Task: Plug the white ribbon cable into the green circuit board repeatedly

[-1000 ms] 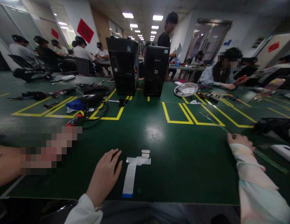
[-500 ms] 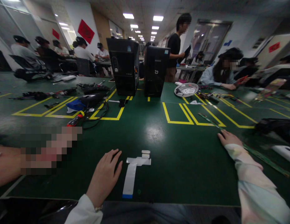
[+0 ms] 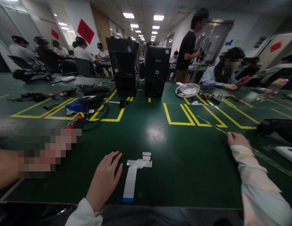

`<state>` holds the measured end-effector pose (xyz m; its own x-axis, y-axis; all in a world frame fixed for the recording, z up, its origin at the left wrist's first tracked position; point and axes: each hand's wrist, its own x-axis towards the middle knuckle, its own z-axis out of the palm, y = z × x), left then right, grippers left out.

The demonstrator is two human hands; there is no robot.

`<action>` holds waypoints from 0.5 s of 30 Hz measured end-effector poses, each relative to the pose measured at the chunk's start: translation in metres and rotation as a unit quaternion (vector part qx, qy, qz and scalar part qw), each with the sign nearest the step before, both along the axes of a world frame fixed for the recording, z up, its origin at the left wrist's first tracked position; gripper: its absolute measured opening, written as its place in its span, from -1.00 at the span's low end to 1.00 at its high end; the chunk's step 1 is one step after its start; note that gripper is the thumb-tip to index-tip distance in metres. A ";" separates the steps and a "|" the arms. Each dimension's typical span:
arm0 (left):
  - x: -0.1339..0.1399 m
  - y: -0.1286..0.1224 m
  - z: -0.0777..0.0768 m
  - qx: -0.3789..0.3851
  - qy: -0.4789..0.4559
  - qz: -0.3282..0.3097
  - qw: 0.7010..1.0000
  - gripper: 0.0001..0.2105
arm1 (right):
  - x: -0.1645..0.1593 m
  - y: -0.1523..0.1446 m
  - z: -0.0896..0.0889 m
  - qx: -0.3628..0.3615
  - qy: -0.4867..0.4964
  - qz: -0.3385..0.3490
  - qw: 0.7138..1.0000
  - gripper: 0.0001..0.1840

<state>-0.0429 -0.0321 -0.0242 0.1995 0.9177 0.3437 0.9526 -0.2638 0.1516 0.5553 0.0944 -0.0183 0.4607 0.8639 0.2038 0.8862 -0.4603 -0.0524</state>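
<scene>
My left hand (image 3: 103, 180) lies on the green table (image 3: 181, 175) with its fingers spread, holding nothing. Just right of it is a white flat ribbon cable (image 3: 130, 182) with a blue end and a short cross-piece at the top. A small white connector piece (image 3: 146, 155) sits at the cable's upper end. On the right, my right hand (image 3: 238, 140) has its fingers curled over a long, narrow green circuit board strip (image 3: 274, 162). The strip comes out on both sides of the hand; the fingertips are partly hidden.
Another person's forearm (image 3: 7, 169) reaches in from the left, its hand blurred out near a red-and-black handle (image 3: 74, 122). Two black computer towers (image 3: 124, 69) stand at the back. A white round basket (image 3: 187, 90) and a white device (image 3: 287, 157) are on the right.
My right hand has slid right along the circuit board strip, and its fingers have curled in. My left hand and the ribbon cable stay put. A standing person in the background has moved right.
</scene>
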 end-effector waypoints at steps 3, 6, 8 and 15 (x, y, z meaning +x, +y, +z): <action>-0.001 0.001 -0.001 0.001 0.003 -0.002 1.000 -0.57 | -0.006 0.001 -0.005 -0.022 0.010 -0.006 1.000 -0.36; -0.002 0.001 -0.002 -0.001 0.004 -0.002 1.000 -0.57 | -0.010 0.004 -0.009 -0.052 0.014 0.006 0.999 -0.35; -0.002 0.001 -0.002 -0.002 0.006 -0.002 1.000 -0.57 | -0.012 0.005 -0.010 -0.063 0.015 0.015 0.998 -0.35; 0.000 0.001 0.000 -0.002 0.008 0.001 1.000 -0.57 | -0.038 0.009 -0.016 -0.026 -0.007 0.125 0.992 -0.38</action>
<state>-0.0430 -0.0314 -0.0246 0.2022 0.9197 0.3364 0.9555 -0.2606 0.1383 0.5177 0.1036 -0.0343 0.2275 0.9603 0.1614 0.9736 -0.2272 -0.0204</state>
